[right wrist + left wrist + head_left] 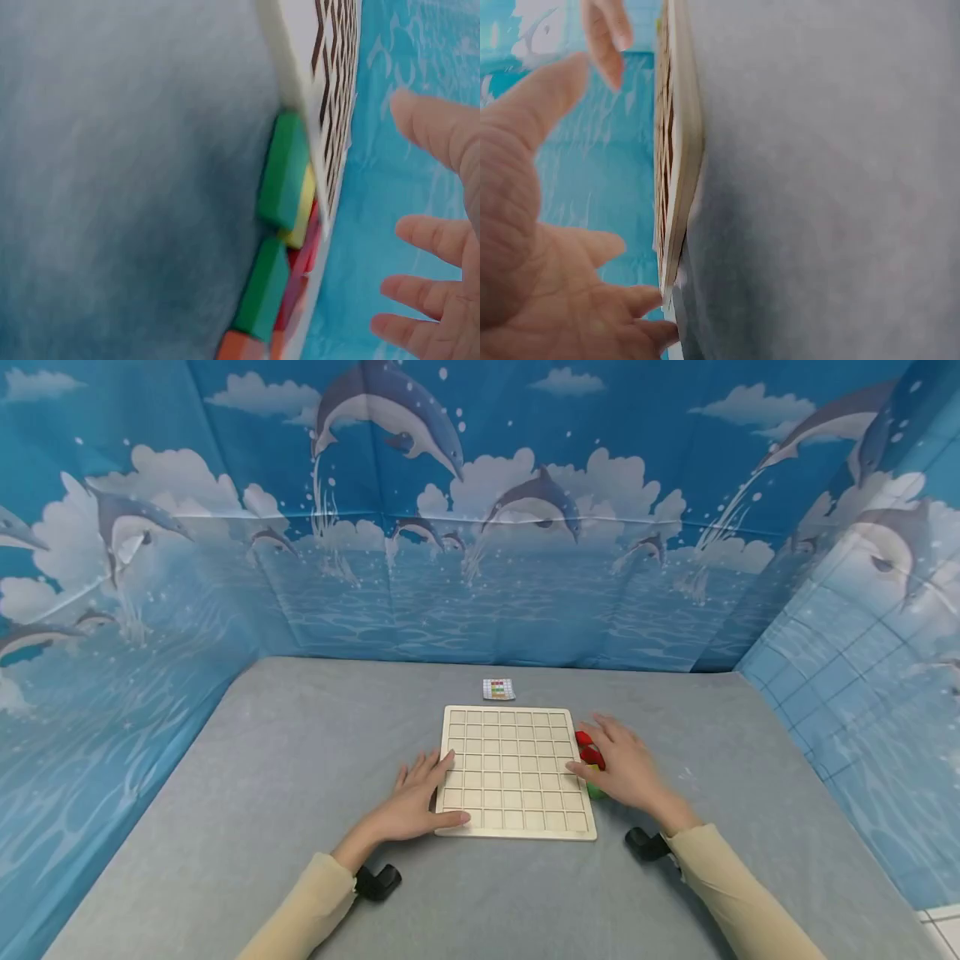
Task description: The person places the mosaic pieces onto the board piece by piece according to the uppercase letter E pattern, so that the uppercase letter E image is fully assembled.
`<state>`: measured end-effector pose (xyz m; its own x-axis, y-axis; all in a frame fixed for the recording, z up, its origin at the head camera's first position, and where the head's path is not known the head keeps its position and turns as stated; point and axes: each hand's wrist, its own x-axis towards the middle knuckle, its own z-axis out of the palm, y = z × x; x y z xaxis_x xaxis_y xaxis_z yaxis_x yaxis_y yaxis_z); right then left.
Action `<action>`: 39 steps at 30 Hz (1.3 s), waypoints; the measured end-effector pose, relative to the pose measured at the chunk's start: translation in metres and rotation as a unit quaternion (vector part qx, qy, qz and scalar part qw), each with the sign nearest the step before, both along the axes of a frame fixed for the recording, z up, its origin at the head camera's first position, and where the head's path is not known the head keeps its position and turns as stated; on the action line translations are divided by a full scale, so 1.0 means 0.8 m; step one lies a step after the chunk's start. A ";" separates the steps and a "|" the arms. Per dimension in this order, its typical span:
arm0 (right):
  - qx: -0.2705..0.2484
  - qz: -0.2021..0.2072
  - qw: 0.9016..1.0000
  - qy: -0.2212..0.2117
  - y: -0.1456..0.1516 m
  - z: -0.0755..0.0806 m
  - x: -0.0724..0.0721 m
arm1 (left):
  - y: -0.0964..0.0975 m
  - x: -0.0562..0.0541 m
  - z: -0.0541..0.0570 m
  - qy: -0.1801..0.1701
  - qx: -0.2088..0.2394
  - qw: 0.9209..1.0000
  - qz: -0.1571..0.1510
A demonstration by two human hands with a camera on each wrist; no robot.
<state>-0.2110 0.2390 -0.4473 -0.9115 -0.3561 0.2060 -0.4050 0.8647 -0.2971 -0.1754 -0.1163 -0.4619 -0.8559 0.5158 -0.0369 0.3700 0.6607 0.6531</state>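
Observation:
A pale wooden board [513, 772] with a grid of square cells lies flat on the grey table. My left hand [408, 802] is at its left edge, fingers spread and the thumb over the near corner; the little and ring fingertips reach the board's edge in the left wrist view. Over the right edge is my right hand [626, 764], fingers extended and holding nothing. Beneath and beside it lie red blocks [592, 757] and green blocks [285, 172], partly hidden in the head view. The right wrist view also shows a yellow block [300, 214] and an orange block [240, 346].
A small card [498, 689] with a coloured grid pattern lies just behind the board. The grey tabletop [322, 727] stretches to both sides. A blue dolphin-print curtain [480, 585] hangs along the back and sides. Each wrist wears a black camera mount [378, 882].

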 end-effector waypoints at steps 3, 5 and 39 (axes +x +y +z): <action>-0.015 -0.014 1.000 -0.014 0.004 -0.002 -0.006 | -0.004 -0.001 -0.005 -0.009 -0.003 1.000 0.000; -0.022 -0.017 0.999 -0.023 0.005 -0.004 -0.010 | -0.007 -0.001 -0.007 -0.009 -0.010 1.000 -0.004; -0.004 -0.096 0.994 -0.048 -0.010 -0.011 -0.052 | -0.005 0.006 -0.035 0.113 -0.008 0.993 0.025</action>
<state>-0.2527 0.2313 -0.4561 -0.9781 -0.1720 0.1169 -0.2018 0.9205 -0.3345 -0.1706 -0.1201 -0.4903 -0.8683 0.4727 0.1505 0.4714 0.6919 0.5468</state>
